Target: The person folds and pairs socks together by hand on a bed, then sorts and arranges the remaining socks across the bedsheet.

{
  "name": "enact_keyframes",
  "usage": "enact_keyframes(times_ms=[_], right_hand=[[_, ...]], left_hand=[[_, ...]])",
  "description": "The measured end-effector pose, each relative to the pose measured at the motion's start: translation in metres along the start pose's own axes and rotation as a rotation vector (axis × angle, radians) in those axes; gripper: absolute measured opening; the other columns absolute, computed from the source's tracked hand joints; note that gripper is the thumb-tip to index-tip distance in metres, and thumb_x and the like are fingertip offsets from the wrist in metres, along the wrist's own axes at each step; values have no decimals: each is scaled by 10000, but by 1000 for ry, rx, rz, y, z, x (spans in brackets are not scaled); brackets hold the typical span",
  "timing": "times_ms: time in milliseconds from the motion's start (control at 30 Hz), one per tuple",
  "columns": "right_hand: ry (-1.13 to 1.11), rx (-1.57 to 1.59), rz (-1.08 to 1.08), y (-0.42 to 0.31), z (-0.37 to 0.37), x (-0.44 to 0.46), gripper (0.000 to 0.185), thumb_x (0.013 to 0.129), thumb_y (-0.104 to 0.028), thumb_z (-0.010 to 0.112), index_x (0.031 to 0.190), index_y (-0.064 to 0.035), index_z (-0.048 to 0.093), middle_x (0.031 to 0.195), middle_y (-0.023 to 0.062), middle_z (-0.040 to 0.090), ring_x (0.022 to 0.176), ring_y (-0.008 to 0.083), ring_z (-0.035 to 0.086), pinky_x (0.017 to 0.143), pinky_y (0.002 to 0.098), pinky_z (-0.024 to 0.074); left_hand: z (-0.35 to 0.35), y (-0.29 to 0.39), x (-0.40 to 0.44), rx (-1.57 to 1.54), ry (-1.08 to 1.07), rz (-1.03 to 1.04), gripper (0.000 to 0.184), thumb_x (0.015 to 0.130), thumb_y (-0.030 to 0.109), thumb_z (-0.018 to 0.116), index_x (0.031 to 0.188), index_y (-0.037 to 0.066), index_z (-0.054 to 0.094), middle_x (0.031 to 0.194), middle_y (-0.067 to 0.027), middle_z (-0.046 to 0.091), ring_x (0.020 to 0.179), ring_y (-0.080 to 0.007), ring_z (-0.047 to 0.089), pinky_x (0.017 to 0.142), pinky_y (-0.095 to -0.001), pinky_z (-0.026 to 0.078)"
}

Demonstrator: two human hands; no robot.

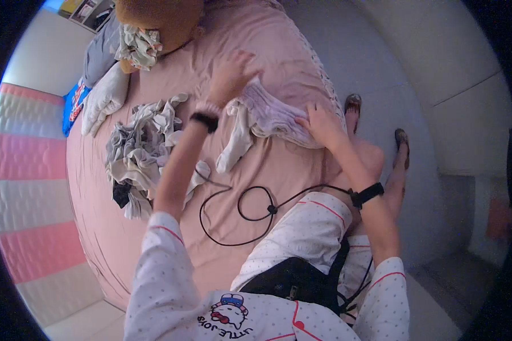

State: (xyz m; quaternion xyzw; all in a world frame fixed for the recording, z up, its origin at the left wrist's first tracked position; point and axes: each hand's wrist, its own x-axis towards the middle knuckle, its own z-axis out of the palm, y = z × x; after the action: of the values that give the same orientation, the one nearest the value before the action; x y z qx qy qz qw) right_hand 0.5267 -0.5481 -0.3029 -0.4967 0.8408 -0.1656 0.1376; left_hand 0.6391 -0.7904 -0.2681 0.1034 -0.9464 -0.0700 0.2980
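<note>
A stack of pale lavender and white ribbed socks (279, 118) lies on the pink bed sheet in front of me. My left hand (231, 75) is just beyond the left end of the stack, fingers stretched out and holding nothing. My right hand (323, 126) rests on the right end of the socks, with its fingers apart and its thumb on the fabric. At the stack's left end, a white sock (233, 149) points towards me. Farther left is a loose heap of grey, white and cream socks (145, 145), partly behind my left forearm.
A black cable (216, 243) loops over the sheet (205, 273) to my right wristband. At the far end are a large brown plush toy (165, 23), a bundle of patterned cloth (139, 46) and a white pillow (105, 99). The bed's right edge borders the floor.
</note>
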Motion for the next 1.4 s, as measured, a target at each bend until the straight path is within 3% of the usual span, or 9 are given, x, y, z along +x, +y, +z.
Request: enact_keyframes(times_ms=[100,333,533,600,667,933,1100,1200,1400], right_hand=[[291,-75,-259,-11,-2,-1,434,840,-300,567,1162,-20,489,1139,191,501,1044,373,501,897,457,385],[426,23,-583,-60,8,-15,392,819,-194,572,1157,-15,493,1144,176,483,1053,348,481,907,426,379],[-472,906,-51,-88,21,-50,379,852,-268,610,1157,-62,519,1073,78,580,962,226,572,825,352,462],[-838,1905,477,-110,19,-69,290,816,-268,677,1009,-71,586,945,47,626,820,170,606,701,305,484],[-652,1879,471,-125,22,-84,288,807,-252,687,1009,-67,599,932,44,627,801,157,601,696,281,474],[-322,1061,-110,-97,-10,-101,227,816,-162,670,984,-11,646,883,14,651,799,99,615,750,247,486],[-607,1242,47,-94,-35,-115,238,807,-144,679,985,10,647,867,24,647,761,74,583,676,228,463],[-495,1205,44,-103,-17,-118,222,789,-127,693,965,-1,646,860,29,640,748,61,564,665,215,440],[-351,1077,-170,-116,41,-112,182,746,-115,728,761,-71,552,738,-20,576,693,48,528,617,211,410]], left_hand=[[-41,27,-53,-30,104,-652,381,820,341,614,1033,31,552,926,-158,587,824,-289,563,734,-366,449],[-31,47,-168,-814,-594,-852,525,826,175,637,1276,0,430,1046,-54,579,918,-124,538,788,-286,450],[-103,109,-190,-1285,-295,-896,480,844,150,618,1272,13,448,1102,-4,550,1012,-91,492,904,-252,388],[-120,120,-201,-1289,-315,-863,456,857,169,611,1254,1,462,1104,-7,548,1025,-98,481,912,-263,381],[-135,123,-214,-1177,-631,-714,456,859,180,609,1248,-8,464,1116,-13,537,1020,-107,482,915,-274,379],[-196,143,-224,-586,-569,-772,362,735,151,717,1046,-8,624,799,-28,624,764,-88,550,722,-259,458],[-161,112,-247,-69,102,-581,309,699,145,721,922,-27,595,753,-131,606,621,-144,567,596,-304,453],[-146,146,-223,-124,153,-702,294,778,187,671,954,-29,579,820,-131,610,634,-153,584,572,-315,458],[-110,178,-212,-1265,-186,-1031,269,903,254,536,991,8,600,826,-36,616,692,-81,572,584,-221,468]])
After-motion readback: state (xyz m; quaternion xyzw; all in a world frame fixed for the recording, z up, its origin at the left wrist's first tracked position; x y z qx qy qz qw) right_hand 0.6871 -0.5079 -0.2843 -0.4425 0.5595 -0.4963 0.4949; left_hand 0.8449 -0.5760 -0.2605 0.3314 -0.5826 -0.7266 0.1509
